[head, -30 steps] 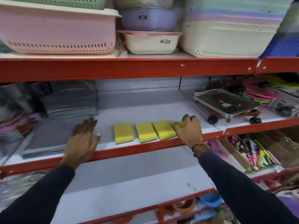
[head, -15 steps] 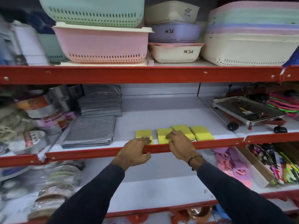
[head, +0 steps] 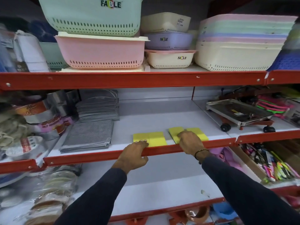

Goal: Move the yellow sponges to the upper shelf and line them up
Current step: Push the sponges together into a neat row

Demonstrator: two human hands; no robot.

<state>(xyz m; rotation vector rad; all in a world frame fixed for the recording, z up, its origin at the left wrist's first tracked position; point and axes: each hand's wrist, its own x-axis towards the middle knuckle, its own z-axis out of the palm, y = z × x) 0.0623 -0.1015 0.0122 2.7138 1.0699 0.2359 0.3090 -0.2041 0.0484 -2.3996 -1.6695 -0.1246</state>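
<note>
Several yellow sponges lie in a row near the front edge of the white shelf (head: 146, 120) with the red lip. The left pair of sponges (head: 154, 138) sit side by side and touch. A small gap separates them from the right pair of sponges (head: 199, 133). My left hand (head: 135, 154) rests over the red lip with its fingertips on the leftmost sponge. My right hand (head: 190, 142) lies flat on the right pair, covering their front parts. Neither hand lifts anything.
Stacks of grey cloths (head: 88, 135) lie left of the sponges. A steel trolley tray on wheels (head: 240, 113) stands to the right. Plastic baskets (head: 100, 51) fill the shelf above. The lower shelf (head: 162, 184) runs under my arms, with pens in a box (head: 274, 164) at right.
The sponges have been pushed closer together into two touching pairs. My left hand slid from the shelf's left part to the leftmost sponge. My right hand moved onto the right pair. The camera tilted up.
</note>
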